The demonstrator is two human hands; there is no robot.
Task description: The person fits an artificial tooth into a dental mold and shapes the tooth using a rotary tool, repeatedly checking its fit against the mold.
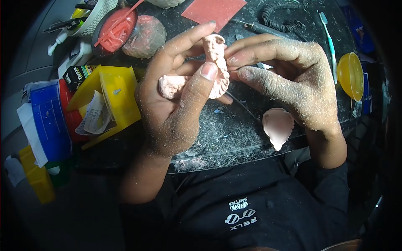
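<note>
A pale pink horseshoe-shaped dental cast [220,83] with a row of teeth rests in my left hand [176,88]. My left thumb presses on its front while the fingers support it from behind. At the cast's right edge is my right hand [289,75], dusted with plaster, its thumb and fingers drawn together in a pinch. Whatever the pinch holds, if anything, is hidden, and I cannot tell whether the fingertips press on the cast. A second pink dental cast [278,125] lies on the dark worktop [217,138] below my right hand.
Yellow [121,94] and blue [50,121] bins stand at the left. Behind are a dark bowl [115,31] with pink scraps, a pink sheet [213,12] and a corded handpiece [268,29]. A toothbrush [329,44] and yellow bowl [351,76] lie right.
</note>
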